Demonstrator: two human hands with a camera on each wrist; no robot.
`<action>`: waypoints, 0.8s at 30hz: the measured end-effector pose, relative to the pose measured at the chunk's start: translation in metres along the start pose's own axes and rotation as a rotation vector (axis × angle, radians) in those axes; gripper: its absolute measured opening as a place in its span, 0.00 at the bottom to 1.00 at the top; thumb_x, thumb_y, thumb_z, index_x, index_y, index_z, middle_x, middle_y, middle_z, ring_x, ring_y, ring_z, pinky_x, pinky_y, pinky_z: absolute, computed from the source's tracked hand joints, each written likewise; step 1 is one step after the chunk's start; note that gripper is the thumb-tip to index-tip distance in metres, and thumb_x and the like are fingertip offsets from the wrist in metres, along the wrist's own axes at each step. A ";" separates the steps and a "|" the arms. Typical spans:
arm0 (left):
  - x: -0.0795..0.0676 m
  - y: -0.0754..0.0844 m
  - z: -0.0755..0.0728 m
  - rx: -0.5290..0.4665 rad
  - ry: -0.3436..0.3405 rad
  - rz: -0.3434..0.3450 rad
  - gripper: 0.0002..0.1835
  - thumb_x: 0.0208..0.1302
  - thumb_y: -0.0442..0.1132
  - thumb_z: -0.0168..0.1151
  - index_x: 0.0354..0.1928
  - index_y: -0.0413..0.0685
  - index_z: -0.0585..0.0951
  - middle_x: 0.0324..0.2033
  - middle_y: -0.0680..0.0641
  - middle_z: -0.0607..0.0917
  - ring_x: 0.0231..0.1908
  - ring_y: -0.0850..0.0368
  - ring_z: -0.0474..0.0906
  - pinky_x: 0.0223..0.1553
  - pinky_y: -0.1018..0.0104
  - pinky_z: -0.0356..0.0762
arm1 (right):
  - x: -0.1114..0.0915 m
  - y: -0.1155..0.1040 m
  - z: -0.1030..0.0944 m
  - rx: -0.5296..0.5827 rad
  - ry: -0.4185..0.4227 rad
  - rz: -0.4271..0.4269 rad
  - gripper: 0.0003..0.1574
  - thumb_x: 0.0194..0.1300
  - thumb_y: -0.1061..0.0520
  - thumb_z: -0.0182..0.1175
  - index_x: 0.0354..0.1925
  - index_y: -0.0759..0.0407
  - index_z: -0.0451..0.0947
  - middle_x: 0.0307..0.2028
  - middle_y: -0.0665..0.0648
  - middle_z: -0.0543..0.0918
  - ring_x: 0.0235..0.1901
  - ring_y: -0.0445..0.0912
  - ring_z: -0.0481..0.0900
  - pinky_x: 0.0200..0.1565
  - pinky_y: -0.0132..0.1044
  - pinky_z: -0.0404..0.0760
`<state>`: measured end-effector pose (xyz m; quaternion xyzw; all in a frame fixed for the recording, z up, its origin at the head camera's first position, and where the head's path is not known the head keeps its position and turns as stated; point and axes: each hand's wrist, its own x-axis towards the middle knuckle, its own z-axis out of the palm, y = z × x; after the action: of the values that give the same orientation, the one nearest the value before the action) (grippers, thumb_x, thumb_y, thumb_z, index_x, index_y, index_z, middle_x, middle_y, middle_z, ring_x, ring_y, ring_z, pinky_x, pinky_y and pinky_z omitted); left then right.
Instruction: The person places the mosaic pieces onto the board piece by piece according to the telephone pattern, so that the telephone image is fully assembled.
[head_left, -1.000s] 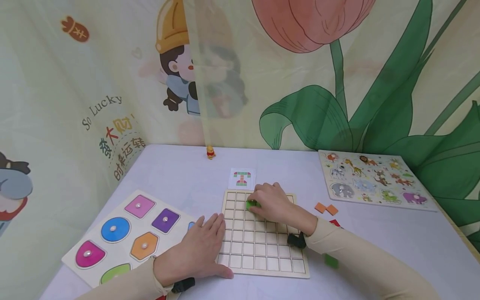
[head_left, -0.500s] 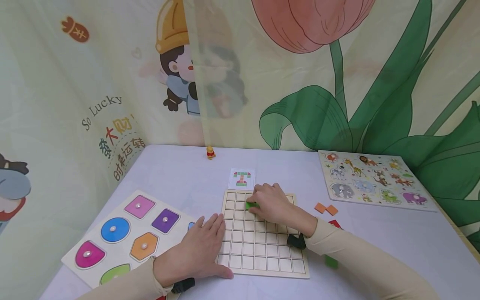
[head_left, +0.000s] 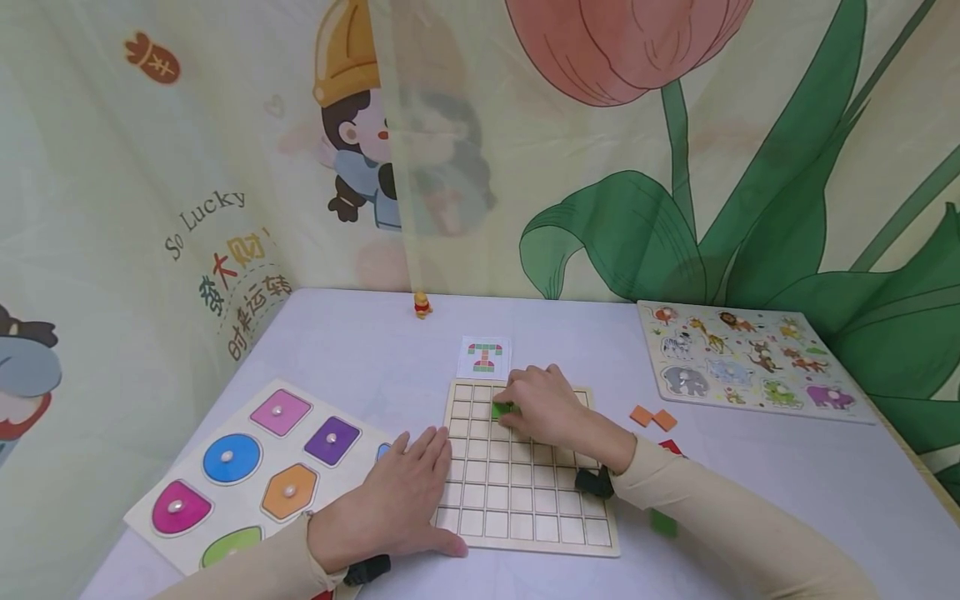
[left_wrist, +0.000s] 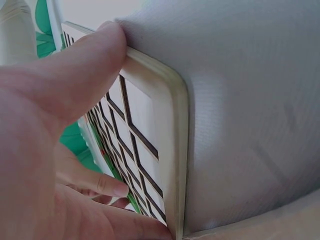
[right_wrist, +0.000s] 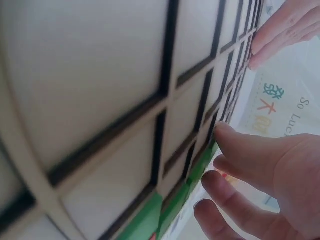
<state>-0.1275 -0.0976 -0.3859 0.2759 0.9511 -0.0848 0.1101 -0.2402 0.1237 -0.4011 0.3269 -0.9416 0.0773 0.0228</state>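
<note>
A wooden grid board (head_left: pixel 536 542) lies flat on the white table. My left hand (head_left: pixel 397 500) rests along its left side, fingers straight and thumb spread near the front corner; in the left wrist view the thumb (left_wrist: pixel 95 60) lies on the frame. Curled over the board's far rows, my right hand (head_left: pixel 543 406) pinches at a green square tile (head_left: pixel 502 410) with thumb and fingertips. More green pieces (right_wrist: pixel 145 220) sit in the cells close by, seen in the right wrist view; the right hand covers them in the head view.
A small pattern card (head_left: pixel 484 357) lies behind the board. Orange tiles (head_left: pixel 641 415), a red piece (head_left: pixel 671 447) and a green tile (head_left: pixel 663 522) lie to the right. A shape puzzle (head_left: pixel 247 433) is at left, an animal puzzle (head_left: pixel 750 358) at far right, a bear figurine (head_left: pixel 422 306) behind.
</note>
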 end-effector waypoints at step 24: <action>-0.001 0.000 0.000 -0.015 0.001 0.005 0.67 0.50 0.84 0.58 0.76 0.36 0.64 0.77 0.37 0.64 0.78 0.44 0.60 0.74 0.43 0.65 | -0.083 0.051 -0.039 0.073 0.161 0.169 0.20 0.59 0.51 0.76 0.50 0.51 0.90 0.39 0.52 0.88 0.39 0.47 0.84 0.38 0.42 0.71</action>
<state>-0.1272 -0.0981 -0.3853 0.2774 0.9511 -0.0771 0.1119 -0.2069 0.2197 -0.3770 0.2398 -0.9575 0.1392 0.0801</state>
